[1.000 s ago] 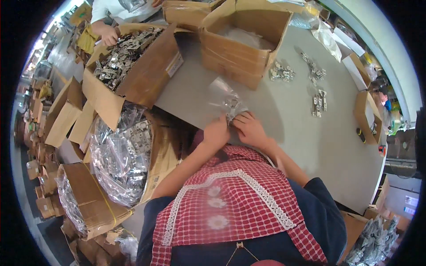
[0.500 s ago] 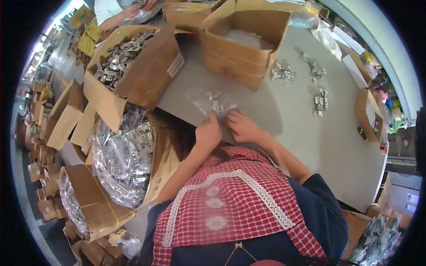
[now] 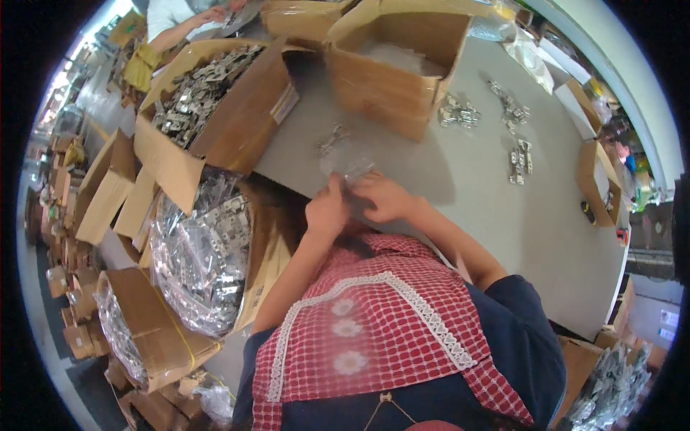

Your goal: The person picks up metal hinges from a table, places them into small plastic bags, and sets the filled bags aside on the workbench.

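Observation:
My left hand (image 3: 327, 210) and my right hand (image 3: 381, 196) are close together at the near edge of the grey table (image 3: 496, 237). Fingers of both are closed on a small clear plastic bag (image 3: 350, 164), whose thin film spreads out ahead of them. Just beyond the bag, a small cluster of shiny metal hinges (image 3: 333, 138) lies on the tabletop, apart from my fingers. The exact grip of the fingertips is partly hidden. Farther right on the table are more metal hinges (image 3: 458, 113), with others (image 3: 520, 161) nearer me.
An open carton (image 3: 381, 100) with clear bags stands ahead. To its left is a carton full of metal parts (image 3: 194, 100). Bagged metal parts (image 3: 205, 266) fill a box at my left. A small carton (image 3: 598, 183) sits at the right edge. Another person's hand (image 3: 212, 14) shows far left.
Metal pieces that showed within the bag's outline now lie farther off on the table, slightly left. My hands have drawn together around the bag, the left moving a little left and up.

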Tool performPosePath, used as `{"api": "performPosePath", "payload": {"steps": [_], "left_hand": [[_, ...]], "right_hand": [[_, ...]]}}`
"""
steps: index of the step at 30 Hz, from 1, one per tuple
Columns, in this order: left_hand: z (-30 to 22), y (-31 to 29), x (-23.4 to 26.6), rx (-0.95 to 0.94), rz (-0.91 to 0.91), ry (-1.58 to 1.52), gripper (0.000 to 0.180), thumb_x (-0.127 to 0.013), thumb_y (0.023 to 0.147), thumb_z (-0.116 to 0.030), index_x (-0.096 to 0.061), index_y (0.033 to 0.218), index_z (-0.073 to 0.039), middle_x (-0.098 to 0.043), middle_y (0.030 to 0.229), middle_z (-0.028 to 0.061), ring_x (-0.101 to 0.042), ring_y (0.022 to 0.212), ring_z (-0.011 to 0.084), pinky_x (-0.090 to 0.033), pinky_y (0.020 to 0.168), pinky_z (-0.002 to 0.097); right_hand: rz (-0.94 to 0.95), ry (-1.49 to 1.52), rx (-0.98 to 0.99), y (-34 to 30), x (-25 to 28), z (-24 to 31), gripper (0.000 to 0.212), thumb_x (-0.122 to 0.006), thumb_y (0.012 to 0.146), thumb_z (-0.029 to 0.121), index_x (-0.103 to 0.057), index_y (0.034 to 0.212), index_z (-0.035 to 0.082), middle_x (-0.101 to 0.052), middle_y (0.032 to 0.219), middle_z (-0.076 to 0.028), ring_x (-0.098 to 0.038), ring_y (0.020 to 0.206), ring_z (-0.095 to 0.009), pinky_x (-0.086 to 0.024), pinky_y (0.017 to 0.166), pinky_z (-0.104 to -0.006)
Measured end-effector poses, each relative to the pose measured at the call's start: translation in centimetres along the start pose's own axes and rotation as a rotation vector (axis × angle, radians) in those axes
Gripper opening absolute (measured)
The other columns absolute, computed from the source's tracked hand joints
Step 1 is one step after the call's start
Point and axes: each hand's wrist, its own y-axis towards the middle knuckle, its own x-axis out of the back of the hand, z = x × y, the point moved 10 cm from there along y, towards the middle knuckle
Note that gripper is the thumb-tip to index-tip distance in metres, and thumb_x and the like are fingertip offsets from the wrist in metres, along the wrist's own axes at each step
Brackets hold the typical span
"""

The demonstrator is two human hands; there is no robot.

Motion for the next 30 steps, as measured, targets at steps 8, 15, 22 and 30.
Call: {"api": "performPosePath", "payload": {"steps": [8, 15, 22, 30], "left_hand": [[1.3, -1.4, -0.5, 0.023, 0.0, 0.103, 0.049, -0.057, 0.081, -0.013, -0.047, 0.128, -0.005, -0.065, 0.079, 0.0168, -0.066, 0.067, 0.0348, -0.054, 0.054, 0.0441], [0.9, -0.6, -0.4, 0.021, -0.003, 0.027, 0.045, -0.056, 0.083, -0.014, -0.049, 0.127, -0.007, -0.065, 0.077, 0.0184, -0.065, 0.066, 0.0368, -0.052, 0.056, 0.047], [0.8, -0.7, -0.1, 0.068, 0.041, -0.015, 0.04, -0.054, 0.085, -0.014, -0.05, 0.123, -0.006, -0.063, 0.07, 0.0171, -0.064, 0.061, 0.0375, -0.05, 0.054, 0.049], [-0.2, -1.0, -0.4, 0.122, 0.08, -0.013, 0.041, -0.056, 0.085, -0.016, -0.048, 0.124, -0.004, -0.064, 0.072, 0.0183, -0.065, 0.062, 0.0364, -0.05, 0.054, 0.0479]], "right_hand": [[-0.334, -0.429, -1.148, -18.5, 15.6, -17.7, 0.042, -0.065, 0.085, 0.03, -0.061, 0.119, 0.006, -0.06, 0.122, -0.02, -0.061, 0.104, -0.039, -0.049, 0.09, -0.0466], [-0.279, -0.503, -1.508, -30.4, 20.0, -19.9, 0.049, -0.072, 0.08, 0.036, -0.061, 0.111, 0.0, -0.06, 0.118, -0.022, -0.062, 0.107, -0.033, -0.052, 0.086, -0.0457], [-0.175, 0.259, -1.173, -18.1, 12.5, -10.8, 0.026, -0.065, 0.08, 0.017, -0.068, 0.094, -0.004, -0.068, 0.074, -0.012, -0.067, 0.062, -0.021, -0.054, 0.059, -0.0355], [0.047, 1.014, -0.815, -6.6, 3.8, -2.6, 0.019, -0.062, 0.087, 0.013, -0.068, 0.095, -0.003, -0.063, 0.07, -0.005, -0.059, 0.057, -0.011, -0.047, 0.051, -0.0264]]}}
